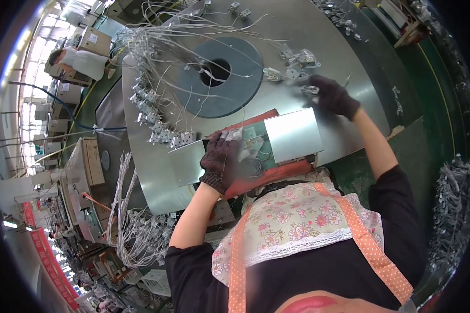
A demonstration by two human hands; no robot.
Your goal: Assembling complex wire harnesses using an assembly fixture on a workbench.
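My left hand [221, 160], in a dark knitted glove with pale fingertips, lies over the left part of an open metal housing. Its fingers are bent together; what they hold, if anything, is hidden. Beside them are a translucent piece [251, 148] and thin coiled wires [255, 168] in the housing. A bright sheet-metal panel [293, 135] covers the housing's right part, and red padding [292, 169] runs under its near edge. Further right, my gloved right hand [333, 97] reaches over small metal parts [301, 58]. Its fingertips are smeared, so the grip is unclear.
A dark grey round disc [248, 57] with a central hole lies on the metal table [344, 68]. White-wired metal parts [150, 116] curve along its left. More wire bundles [122, 208] hang at the left. Another person [83, 61] is at the far left.
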